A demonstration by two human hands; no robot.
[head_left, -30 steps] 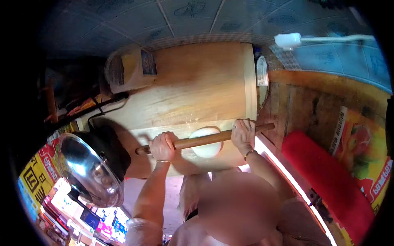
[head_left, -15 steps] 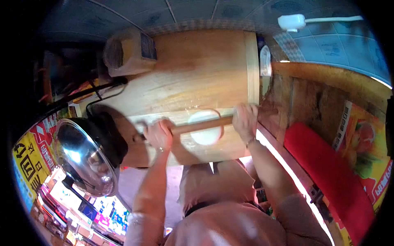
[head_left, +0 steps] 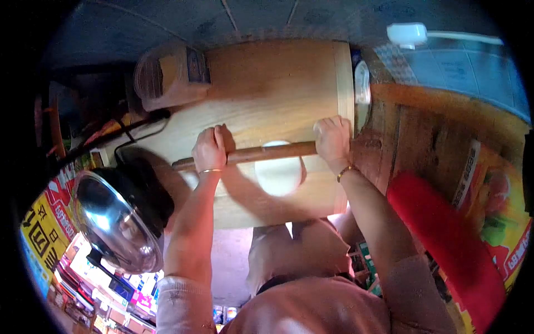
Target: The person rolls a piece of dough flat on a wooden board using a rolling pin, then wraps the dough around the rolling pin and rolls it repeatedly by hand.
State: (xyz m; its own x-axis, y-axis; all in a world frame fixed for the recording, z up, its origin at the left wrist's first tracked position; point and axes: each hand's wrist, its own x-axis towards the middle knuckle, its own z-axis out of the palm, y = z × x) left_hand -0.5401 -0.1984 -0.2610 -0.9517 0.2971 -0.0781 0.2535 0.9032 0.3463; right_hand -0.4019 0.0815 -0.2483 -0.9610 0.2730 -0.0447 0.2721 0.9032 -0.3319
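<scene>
A long wooden rolling pin (head_left: 272, 152) lies crosswise over the far part of a round, flat white piece of what looks like dough (head_left: 279, 175). Wrapped around the pin near its left end is my left hand (head_left: 210, 149). My right hand (head_left: 334, 139) grips it towards the right end. The dough rests on a pale wooden board (head_left: 267, 72), and its near part shows below the pin.
At the board's far left corner stands a clear plastic container (head_left: 161, 78). A shiny metal lid or bowl (head_left: 117, 222) is at the left. To the right are a red padded object (head_left: 445, 239), a white dish (head_left: 362, 83) and a white plug (head_left: 407, 34) with a cable.
Both hands have moved the rolling pin away from my body, from the middle of the dough to its far part. The view has also shifted a little.
</scene>
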